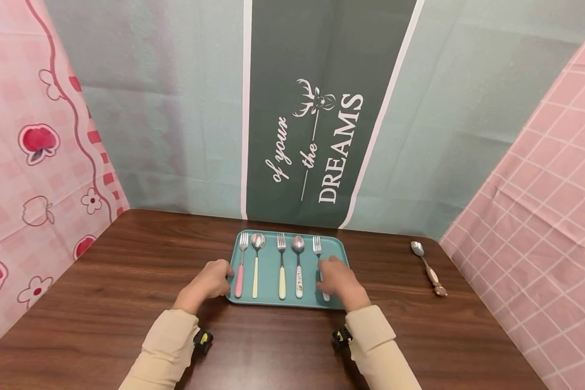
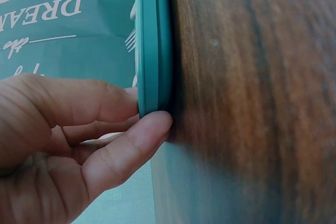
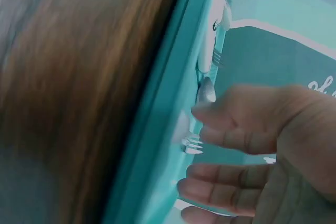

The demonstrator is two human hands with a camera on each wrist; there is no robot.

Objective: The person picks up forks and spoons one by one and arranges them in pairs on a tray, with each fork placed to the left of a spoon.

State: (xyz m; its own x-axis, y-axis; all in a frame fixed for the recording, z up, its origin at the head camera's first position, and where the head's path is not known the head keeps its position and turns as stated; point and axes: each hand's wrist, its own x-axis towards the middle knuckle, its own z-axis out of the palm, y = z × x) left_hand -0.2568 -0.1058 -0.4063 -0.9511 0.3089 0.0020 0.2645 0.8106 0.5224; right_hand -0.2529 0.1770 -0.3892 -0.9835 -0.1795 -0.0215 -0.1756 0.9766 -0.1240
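Observation:
A teal tray (image 1: 268, 273) lies on the table, bearing a row of forks and spoons. My left hand (image 1: 209, 280) pinches its left edge; in the left wrist view the thumb (image 2: 149, 132) is against the tray's outer side. My right hand (image 1: 340, 277) hovers over the right end, covering part of a white-handled fork (image 1: 317, 246). Its fingers (image 3: 226, 195) are spread apart with nothing between them. Left of that fork lie a patterned-handle spoon (image 1: 299, 265), a pale yellow-handled fork (image 1: 281, 271), a yellow-handled spoon (image 1: 255, 271) and a pink-handled fork (image 1: 240, 279).
On the right of the brown wooden table (image 1: 141, 292) lies a spoon (image 1: 431, 273) with a brown, figure-ended handle. A grey-green printed cloth (image 1: 190, 135) hangs behind the table. Pink patterned cloths stand at the left (image 1: 39, 162) and right (image 1: 556, 206).

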